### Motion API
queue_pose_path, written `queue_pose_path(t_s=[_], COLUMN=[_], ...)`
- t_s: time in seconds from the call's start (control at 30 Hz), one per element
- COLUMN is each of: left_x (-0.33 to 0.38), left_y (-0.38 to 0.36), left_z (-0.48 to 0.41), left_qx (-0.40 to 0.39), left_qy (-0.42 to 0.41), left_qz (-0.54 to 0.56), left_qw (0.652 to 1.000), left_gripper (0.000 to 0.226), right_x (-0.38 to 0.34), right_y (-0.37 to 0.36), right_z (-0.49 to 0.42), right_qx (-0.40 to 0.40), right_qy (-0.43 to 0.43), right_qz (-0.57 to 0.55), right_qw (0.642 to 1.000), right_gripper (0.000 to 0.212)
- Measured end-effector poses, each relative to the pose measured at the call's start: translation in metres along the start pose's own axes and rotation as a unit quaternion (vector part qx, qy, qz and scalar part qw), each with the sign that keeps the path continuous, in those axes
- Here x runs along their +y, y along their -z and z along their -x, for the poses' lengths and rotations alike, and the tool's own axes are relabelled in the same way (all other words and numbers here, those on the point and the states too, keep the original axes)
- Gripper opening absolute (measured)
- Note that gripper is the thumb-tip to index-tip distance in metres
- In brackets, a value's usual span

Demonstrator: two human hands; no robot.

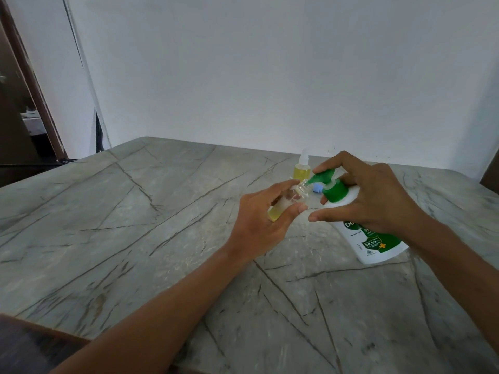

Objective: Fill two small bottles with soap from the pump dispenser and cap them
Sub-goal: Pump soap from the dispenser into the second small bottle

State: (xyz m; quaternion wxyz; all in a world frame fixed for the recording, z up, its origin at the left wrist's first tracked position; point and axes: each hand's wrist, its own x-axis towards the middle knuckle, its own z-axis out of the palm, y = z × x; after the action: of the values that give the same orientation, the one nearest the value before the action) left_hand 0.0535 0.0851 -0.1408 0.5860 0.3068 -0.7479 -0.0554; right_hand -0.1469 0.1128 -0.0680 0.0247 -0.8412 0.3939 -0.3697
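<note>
Head view: bottle mouth lined up with the nozzle, so I'd guess a mid-fill.
The left hand (266, 215) pinches the small clear plastic bottle (283, 202), part full of yellow soap. It's tilted, mouth toward 2 o'clock, right at the green nozzle tip. The small blue cap (317, 188) lies on the grey marble table (162, 238). At 3 o'clock, the right hand (370, 198) curls over the head of the white pump dispenser (376, 248).
</note>
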Motion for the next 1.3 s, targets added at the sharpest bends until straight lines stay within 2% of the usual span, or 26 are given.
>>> queue_pose_path(t_s=[0.2, 0.53, 0.77, 1.07, 1.3], left_x=[-0.0009, -0.0002, 0.0004, 0.0014, 0.0007], left_y=[0.0014, 0.0001, 0.0015, 0.0005, 0.0014], left_z=[-0.0007, 0.0007, -0.0005, 0.0007, -0.0007], left_qx=[0.013, -0.008, 0.013, -0.009, 0.012], left_qy=[0.02, -0.007, 0.02, -0.001, 0.018], left_qz=[0.009, 0.004, 0.021, 0.007, 0.016], left_qw=[1.0, 1.0, 1.0, 1.0, 1.0], left_gripper=[0.045, 0.046, 0.044, 0.048, 0.044], right_x=[-0.0018, -0.0009, 0.0001, -0.0011, -0.0048], right_y=[0.0003, 0.002, 0.0009, -0.0001, -0.0011], right_z=[-0.0012, 0.0002, 0.0007, 0.0022, 0.001], right_qx=[-0.019, 0.002, -0.018, 0.009, -0.005], right_qy=[0.004, -0.004, -0.005, -0.005, -0.003], right_qz=[0.007, -0.003, 0.009, -0.005, 0.006], right_qw=[1.0, 1.0, 1.0, 1.0, 1.0], right_gripper=[0.073, 0.058, 0.08, 0.058, 0.068])
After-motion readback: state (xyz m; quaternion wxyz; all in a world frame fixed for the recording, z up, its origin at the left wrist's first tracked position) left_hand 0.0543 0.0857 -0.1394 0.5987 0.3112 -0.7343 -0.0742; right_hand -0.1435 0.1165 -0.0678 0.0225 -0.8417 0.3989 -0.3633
